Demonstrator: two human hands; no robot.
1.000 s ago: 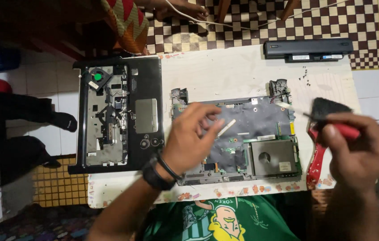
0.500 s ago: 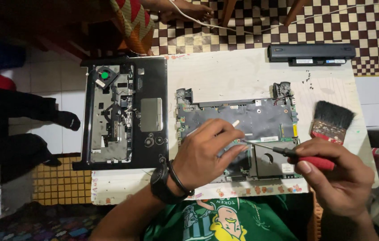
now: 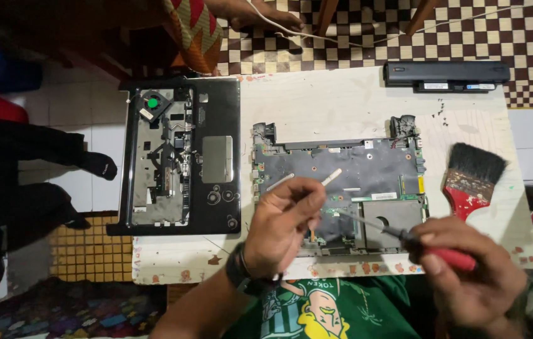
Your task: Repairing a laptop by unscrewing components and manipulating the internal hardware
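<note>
An opened laptop base with its circuit board (image 3: 342, 166) lies on the white table (image 3: 316, 107). My right hand (image 3: 473, 276) grips a red-handled screwdriver (image 3: 404, 235) whose tip points left onto the board's lower middle. My left hand (image 3: 285, 223) rests on the board's lower left, fingers pinched together by the screwdriver tip; whether they hold anything is hidden. A dark watch sits on that wrist.
The black laptop top cover with fan (image 3: 178, 154) lies at the left. A red-handled paintbrush (image 3: 470, 179) rests at the right. A black battery pack (image 3: 445, 75) lies at the far edge. A checkered mat (image 3: 373, 31) and another person's foot (image 3: 260, 12) are beyond.
My right hand put the paintbrush down at the right and brought the screwdriver to the board. My left hand slid toward the lower left of the board.
</note>
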